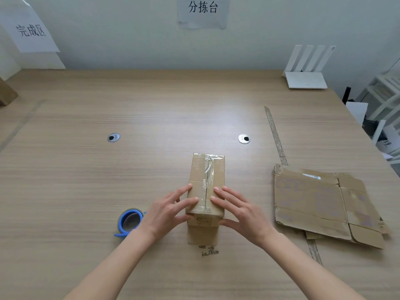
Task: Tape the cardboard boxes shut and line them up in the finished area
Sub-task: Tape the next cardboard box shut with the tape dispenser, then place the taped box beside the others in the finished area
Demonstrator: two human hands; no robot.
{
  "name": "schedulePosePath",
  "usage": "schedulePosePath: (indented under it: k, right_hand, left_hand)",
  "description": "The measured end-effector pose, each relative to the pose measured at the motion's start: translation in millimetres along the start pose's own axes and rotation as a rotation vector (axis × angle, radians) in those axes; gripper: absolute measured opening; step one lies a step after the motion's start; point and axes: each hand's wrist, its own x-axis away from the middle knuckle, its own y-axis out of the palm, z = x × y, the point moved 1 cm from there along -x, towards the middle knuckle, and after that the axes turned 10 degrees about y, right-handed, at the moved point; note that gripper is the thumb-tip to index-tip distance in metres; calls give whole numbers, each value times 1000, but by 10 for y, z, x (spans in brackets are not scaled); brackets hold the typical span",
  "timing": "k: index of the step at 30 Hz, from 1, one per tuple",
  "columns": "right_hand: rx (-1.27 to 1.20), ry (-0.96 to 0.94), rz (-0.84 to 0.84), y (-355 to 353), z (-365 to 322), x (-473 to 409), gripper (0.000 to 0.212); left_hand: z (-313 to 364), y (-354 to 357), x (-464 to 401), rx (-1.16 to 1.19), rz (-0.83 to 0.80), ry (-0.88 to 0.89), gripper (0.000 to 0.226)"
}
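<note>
A small brown cardboard box (206,176) stands in the middle of the wooden table (86,180), with clear tape running along its top seam. My left hand (171,210) rests on the box's near left top edge with straight fingers, thumb against the front face. On the near right top edge, my right hand (237,210) presses the same way. A tape roll in a blue dispenser (128,220) lies on the table just left of my left wrist.
A flattened cardboard box (320,202) lies at the right. A strip of old tape (276,135) marks the table behind it. Another brown box (6,93) shows at the far left edge under a paper sign. A white router (306,79) stands at the back right.
</note>
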Motion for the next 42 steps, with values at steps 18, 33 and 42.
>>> schedulePosePath:
  k: [18, 33, 42]
  right_hand:
    - [-748, 841, -109, -291, -505, -453, 85]
    - [-1130, 851, 34, -2743, -1307, -1334, 65]
    - [-1229, 488, 13, -3691, -1669, -1165, 55]
  left_hand:
    - [380, -212, -543, 894, 139, -851, 59]
    - [900, -2611, -1642, 989, 565, -736, 23]
    - [1314, -3509, -1706, 1033, 546, -746, 90]
